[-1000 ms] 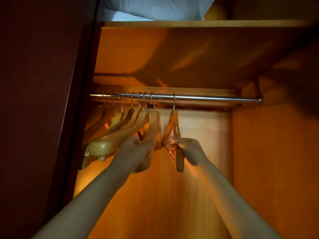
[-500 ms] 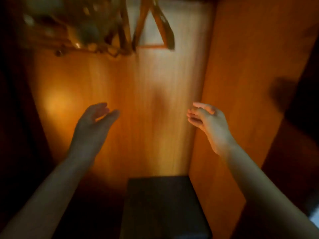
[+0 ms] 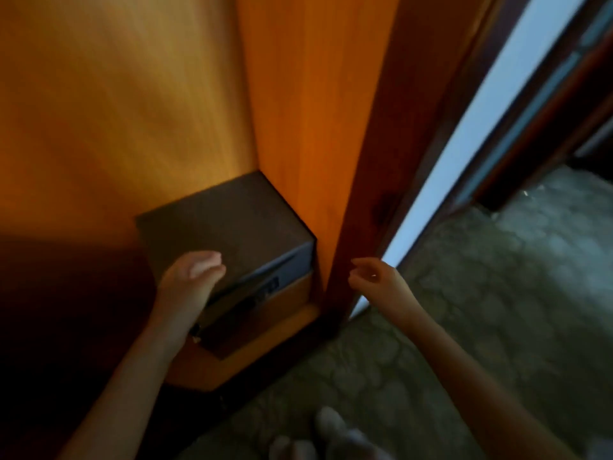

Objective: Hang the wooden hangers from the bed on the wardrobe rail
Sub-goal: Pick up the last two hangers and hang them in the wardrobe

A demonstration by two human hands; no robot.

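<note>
No hanger, rail or bed shows in the head view now; it looks down at the lower part of the orange wooden wardrobe [image 3: 292, 121]. My left hand [image 3: 190, 277] hovers empty over the front of a dark box, fingers loosely together and extended. My right hand [image 3: 374, 277] hangs empty beside the wardrobe's dark red side post, fingers loosely curled. The image is blurred by motion.
A dark grey box like a safe [image 3: 229, 227] stands on the wardrobe floor against the right inner wall. The red-brown post [image 3: 368, 161] edges the wardrobe. A pale wall strip [image 3: 464, 151] and patterned carpet [image 3: 464, 310] lie to the right. My feet [image 3: 328, 439] show at the bottom.
Both hands let go of the hangers on the rail and dropped down empty. The view swung down and right, from the rail to the wardrobe floor and carpet.
</note>
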